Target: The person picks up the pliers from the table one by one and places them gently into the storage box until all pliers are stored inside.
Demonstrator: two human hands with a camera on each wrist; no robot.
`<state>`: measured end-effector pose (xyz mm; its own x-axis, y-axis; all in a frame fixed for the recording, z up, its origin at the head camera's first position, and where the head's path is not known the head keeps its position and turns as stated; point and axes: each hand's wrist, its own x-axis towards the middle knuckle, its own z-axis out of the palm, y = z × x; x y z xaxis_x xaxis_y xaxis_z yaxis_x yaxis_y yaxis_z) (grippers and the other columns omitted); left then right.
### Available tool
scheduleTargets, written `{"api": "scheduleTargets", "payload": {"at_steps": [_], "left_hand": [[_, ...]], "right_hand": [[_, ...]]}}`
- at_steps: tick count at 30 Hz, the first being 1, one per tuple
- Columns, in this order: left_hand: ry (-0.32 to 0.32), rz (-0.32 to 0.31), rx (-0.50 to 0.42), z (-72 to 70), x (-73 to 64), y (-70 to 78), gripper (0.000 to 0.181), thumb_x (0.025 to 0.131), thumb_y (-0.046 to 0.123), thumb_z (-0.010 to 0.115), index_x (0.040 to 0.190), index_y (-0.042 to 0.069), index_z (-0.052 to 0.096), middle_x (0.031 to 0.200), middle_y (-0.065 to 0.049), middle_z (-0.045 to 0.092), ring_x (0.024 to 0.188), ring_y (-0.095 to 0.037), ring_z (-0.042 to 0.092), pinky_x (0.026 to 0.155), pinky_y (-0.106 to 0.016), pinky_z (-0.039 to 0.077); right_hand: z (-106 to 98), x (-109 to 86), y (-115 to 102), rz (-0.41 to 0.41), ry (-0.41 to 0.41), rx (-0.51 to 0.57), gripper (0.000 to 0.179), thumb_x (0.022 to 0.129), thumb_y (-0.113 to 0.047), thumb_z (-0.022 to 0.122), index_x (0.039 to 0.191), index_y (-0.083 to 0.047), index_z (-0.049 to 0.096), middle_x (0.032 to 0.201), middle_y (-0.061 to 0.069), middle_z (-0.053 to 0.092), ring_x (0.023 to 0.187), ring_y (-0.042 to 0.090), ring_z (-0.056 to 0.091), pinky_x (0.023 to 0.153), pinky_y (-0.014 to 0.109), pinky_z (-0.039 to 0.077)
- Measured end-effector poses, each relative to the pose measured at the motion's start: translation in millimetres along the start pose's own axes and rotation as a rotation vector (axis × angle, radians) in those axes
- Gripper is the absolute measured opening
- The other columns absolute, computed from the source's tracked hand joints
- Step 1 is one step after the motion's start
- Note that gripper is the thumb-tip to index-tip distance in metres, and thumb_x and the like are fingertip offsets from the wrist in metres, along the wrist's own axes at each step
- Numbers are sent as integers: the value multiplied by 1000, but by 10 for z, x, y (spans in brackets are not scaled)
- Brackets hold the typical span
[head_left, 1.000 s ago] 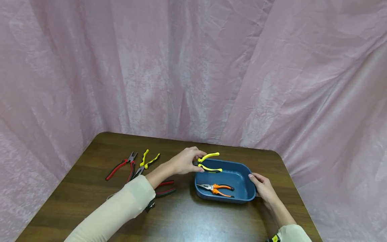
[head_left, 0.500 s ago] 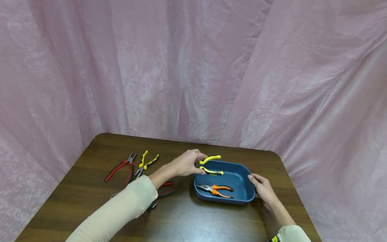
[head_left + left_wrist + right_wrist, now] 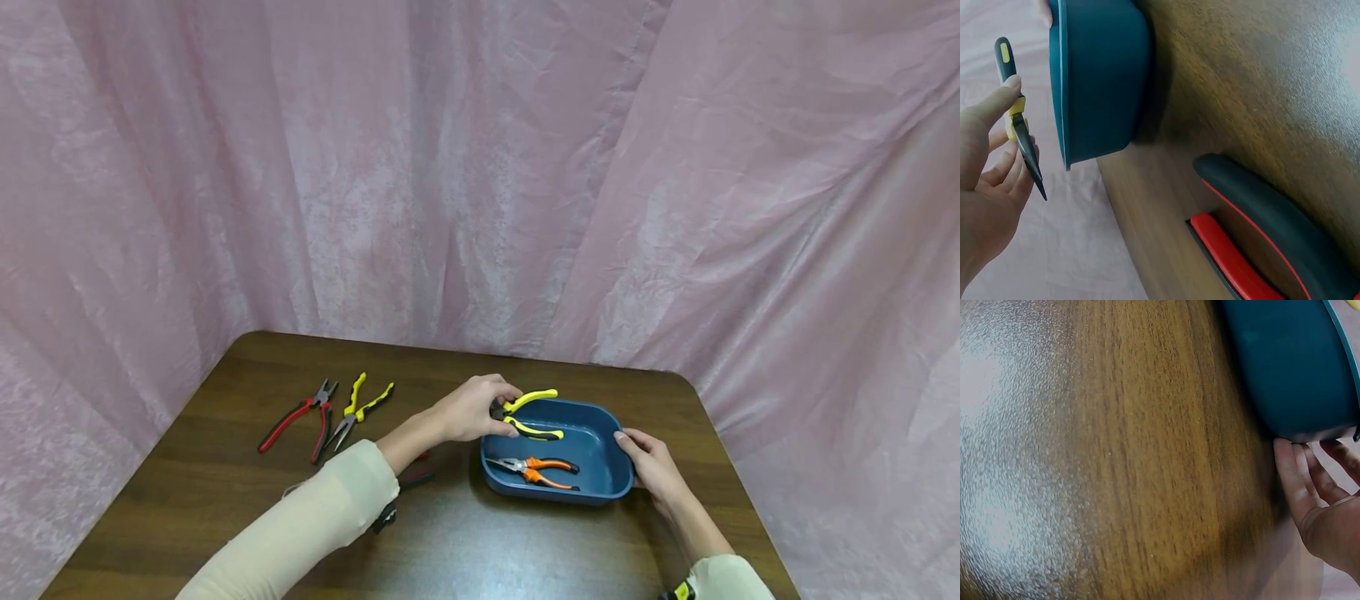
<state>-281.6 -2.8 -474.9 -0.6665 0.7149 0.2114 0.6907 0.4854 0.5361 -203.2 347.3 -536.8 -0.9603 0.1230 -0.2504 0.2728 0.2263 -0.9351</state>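
Observation:
My left hand (image 3: 478, 408) pinches a pair of yellow-and-black pliers (image 3: 536, 398) near the pivot, handles spread and pointing right. They hang over the left side of a blue rectangular container (image 3: 600, 450). In the left wrist view the pliers (image 3: 1017, 122) sit between thumb and fingers, above the rim level of the container (image 3: 1100, 81). Inside the container lie orange-handled long-nose pliers (image 3: 536, 468). My right hand (image 3: 656, 468) grips the container's right end, thumb at the rim; in the right wrist view its fingers (image 3: 1294, 478) press against the outer wall.
Red-and-black pliers (image 3: 288, 423) and yellow-and-black long-nose pliers (image 3: 351, 412) lie open on the left of the wooden table (image 3: 480, 550). Another red-and-black pair (image 3: 1260, 231) lies under my left forearm, partly hidden in the head view. A pink curtain (image 3: 480, 183) hangs behind.
My left hand has moved slightly right and down with the yellow-and-black pliers, farther over the container. My right hand and the container stay nearly in place.

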Motion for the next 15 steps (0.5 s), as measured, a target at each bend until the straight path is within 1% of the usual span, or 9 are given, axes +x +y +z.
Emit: {"api": "scheduleTargets", "payload": {"at_steps": [2,6,11,15], "left_hand": [[13,8,3,16,14,5,58,79,41,84,128,15,66,109,5,62,97,-8,58,84,-22,50],[21,-4,8,57,30,16,58,78,42,84,127,16,67,109,7,62,97,-7,57,84,-22,50],[5,-34,6,104,35,35,59,79,44,83,129,17,67,111,8,61,97,-6,57,84,-22,50],[-4,-39,6,137,56,60,60,80,44,82,130,17,66,112,7,61,97,-6,56,84,-21,49]], "right_hand": [[-4,-3,-1,-5,-1,-7,57,98,-45,59,136,-3,55,114,15,64,84,23,68,67,44,59],[1,1,-7,-4,-5,-5,57,99,-44,59,137,-3,54,114,15,64,84,23,68,67,45,59],[11,-1,-14,-9,-7,11,57,99,-43,58,139,-2,52,117,17,63,87,25,68,68,46,59],[5,-18,4,-11,-7,12,58,99,-43,58,139,-1,52,117,18,63,86,27,68,68,46,59]]}}
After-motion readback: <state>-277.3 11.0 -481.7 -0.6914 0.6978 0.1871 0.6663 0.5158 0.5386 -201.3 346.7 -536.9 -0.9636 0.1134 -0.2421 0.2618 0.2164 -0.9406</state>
